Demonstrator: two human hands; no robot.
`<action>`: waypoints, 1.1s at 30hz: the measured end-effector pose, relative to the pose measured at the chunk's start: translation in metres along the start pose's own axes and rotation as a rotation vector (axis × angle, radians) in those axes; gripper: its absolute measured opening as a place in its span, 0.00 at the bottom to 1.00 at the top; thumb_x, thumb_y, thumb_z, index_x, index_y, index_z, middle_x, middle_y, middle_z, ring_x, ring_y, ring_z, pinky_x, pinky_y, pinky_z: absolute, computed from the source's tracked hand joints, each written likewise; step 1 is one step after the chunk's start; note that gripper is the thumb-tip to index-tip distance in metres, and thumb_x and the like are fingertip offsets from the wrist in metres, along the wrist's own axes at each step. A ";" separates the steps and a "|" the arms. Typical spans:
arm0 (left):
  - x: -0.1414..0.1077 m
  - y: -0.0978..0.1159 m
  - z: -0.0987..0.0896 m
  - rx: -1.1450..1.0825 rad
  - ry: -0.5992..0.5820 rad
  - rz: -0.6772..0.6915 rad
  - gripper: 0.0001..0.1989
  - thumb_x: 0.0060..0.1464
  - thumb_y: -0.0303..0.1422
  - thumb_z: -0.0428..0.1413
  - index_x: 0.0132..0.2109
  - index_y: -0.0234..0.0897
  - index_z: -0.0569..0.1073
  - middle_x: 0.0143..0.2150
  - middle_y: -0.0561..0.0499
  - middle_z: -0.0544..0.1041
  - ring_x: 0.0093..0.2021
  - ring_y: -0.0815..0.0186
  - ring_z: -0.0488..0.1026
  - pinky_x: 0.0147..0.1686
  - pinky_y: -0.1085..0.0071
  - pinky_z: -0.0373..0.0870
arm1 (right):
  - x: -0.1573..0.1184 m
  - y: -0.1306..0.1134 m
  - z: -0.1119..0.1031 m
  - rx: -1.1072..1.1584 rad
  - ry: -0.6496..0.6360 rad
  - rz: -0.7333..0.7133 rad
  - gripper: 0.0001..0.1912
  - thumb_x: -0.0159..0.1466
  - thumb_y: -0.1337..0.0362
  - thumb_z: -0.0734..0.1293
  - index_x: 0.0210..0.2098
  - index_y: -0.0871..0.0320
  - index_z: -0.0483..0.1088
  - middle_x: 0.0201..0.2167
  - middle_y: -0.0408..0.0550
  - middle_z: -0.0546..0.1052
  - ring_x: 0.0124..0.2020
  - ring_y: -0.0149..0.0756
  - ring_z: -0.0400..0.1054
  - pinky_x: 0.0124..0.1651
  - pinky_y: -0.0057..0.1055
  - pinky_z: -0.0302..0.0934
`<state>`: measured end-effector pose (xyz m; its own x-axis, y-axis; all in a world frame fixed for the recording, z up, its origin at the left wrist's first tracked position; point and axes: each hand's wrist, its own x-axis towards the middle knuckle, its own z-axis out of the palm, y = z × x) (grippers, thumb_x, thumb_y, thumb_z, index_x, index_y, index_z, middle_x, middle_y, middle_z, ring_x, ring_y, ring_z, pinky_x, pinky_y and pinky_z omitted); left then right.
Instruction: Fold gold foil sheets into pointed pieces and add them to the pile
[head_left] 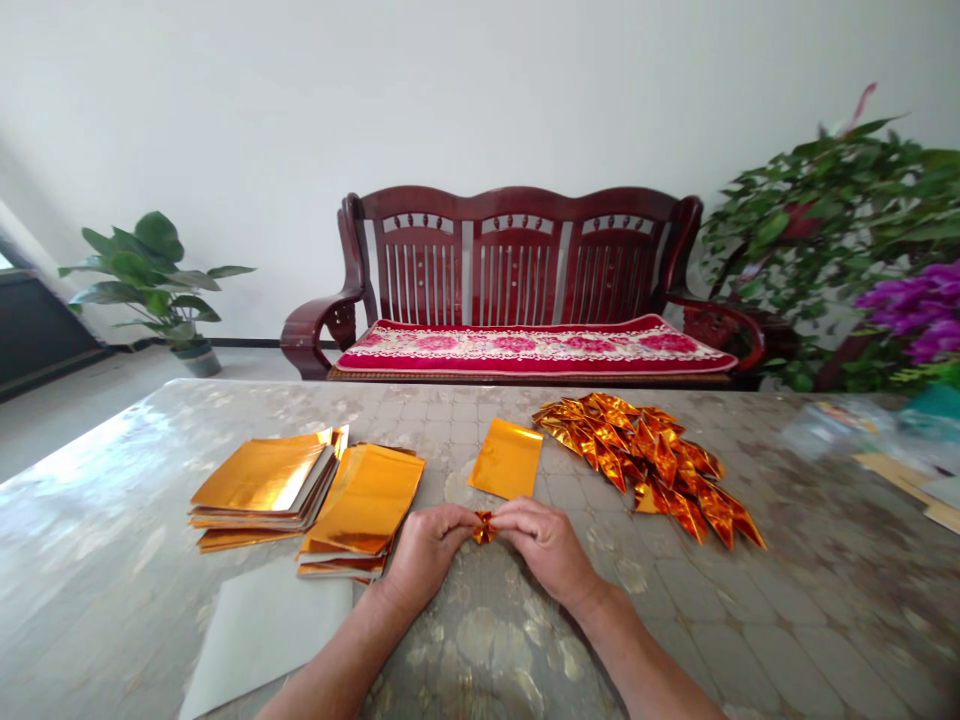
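Observation:
My left hand [427, 552] and my right hand [544, 548] pinch a small folded piece of gold foil paper [484, 528] between them, just above the tabletop. A flat single sheet of gold foil [507, 459] lies a little beyond my hands. To the left are two stacks of gold foil sheets [262, 475] [365, 503]. To the right is a heap of folded pointed gold foil pieces [645, 465]. A plain pale sheet [262, 640] lies near my left forearm.
The marbled, patterned table [757, 610] spreads around everything. Beyond its far edge stand a dark red wooden settee [517, 270] with a red floral cushion and potted plants on both sides. Clear plastic packets and cardboard [892, 470] lie at the right.

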<state>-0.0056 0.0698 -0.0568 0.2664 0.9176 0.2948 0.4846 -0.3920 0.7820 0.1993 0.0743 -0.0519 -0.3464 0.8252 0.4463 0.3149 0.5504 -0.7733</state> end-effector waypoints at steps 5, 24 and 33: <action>0.001 0.000 0.000 -0.011 0.013 -0.014 0.07 0.57 0.30 0.57 0.37 0.42 0.81 0.35 0.54 0.84 0.37 0.64 0.80 0.40 0.73 0.73 | 0.001 -0.003 0.002 0.021 0.030 -0.002 0.09 0.65 0.67 0.67 0.37 0.51 0.80 0.35 0.46 0.80 0.37 0.34 0.75 0.42 0.29 0.68; -0.006 0.010 0.010 -0.038 0.171 0.062 0.07 0.58 0.28 0.56 0.36 0.41 0.80 0.34 0.53 0.83 0.35 0.66 0.79 0.38 0.74 0.74 | 0.000 -0.013 0.010 0.006 0.187 -0.052 0.09 0.65 0.67 0.66 0.34 0.53 0.79 0.33 0.47 0.80 0.35 0.34 0.75 0.41 0.29 0.69; -0.005 0.010 0.008 -0.079 0.207 0.073 0.07 0.58 0.28 0.56 0.36 0.40 0.79 0.31 0.54 0.82 0.30 0.68 0.78 0.35 0.75 0.74 | 0.000 -0.015 0.014 -0.021 0.208 -0.069 0.10 0.65 0.69 0.65 0.36 0.53 0.78 0.34 0.47 0.80 0.37 0.34 0.75 0.42 0.29 0.69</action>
<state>0.0042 0.0607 -0.0551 0.1182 0.8840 0.4524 0.4010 -0.4593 0.7926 0.1818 0.0640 -0.0467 -0.1790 0.7925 0.5830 0.3156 0.6075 -0.7289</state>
